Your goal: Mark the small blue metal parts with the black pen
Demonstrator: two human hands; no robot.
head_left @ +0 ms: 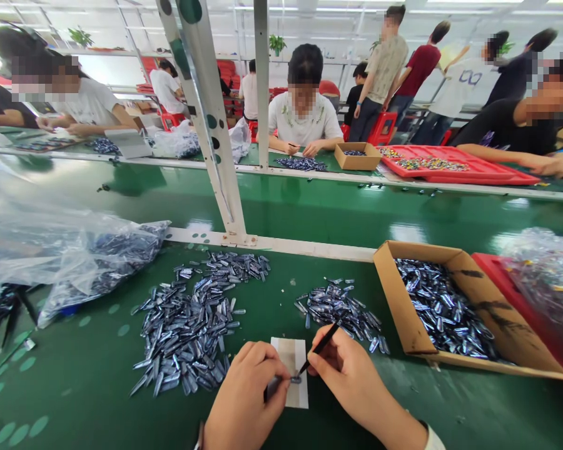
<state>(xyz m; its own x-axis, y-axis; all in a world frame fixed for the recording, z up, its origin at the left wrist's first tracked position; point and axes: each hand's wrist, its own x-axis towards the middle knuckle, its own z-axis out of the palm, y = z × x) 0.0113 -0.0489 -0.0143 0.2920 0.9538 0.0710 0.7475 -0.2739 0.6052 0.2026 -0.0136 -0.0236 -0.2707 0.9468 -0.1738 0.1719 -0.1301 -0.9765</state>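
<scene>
My left hand point(249, 395) is closed, its thumb and forefinger pinching one end of a small dark shiny piece point(295, 379). A bit of something black shows under its fingers. My right hand point(354, 374) grips black tweezers point(325, 345) like a pen, with the tips at the piece. Below both hands lies a white card point(301, 351) with a tan strip down its middle. Left of it spreads a large heap of similar slim bluish-black pieces point(182, 334). A smaller heap of pieces point(340, 306) lies just beyond my right hand.
At right stands a cardboard box point(406, 322) full of such pieces, beside a red tray point(511, 290) with a plastic bag. A clear bag of pieces point(107, 262) lies at left. A slanted metal post point(216, 137) rises ahead. Across the green bench, several people sit working.
</scene>
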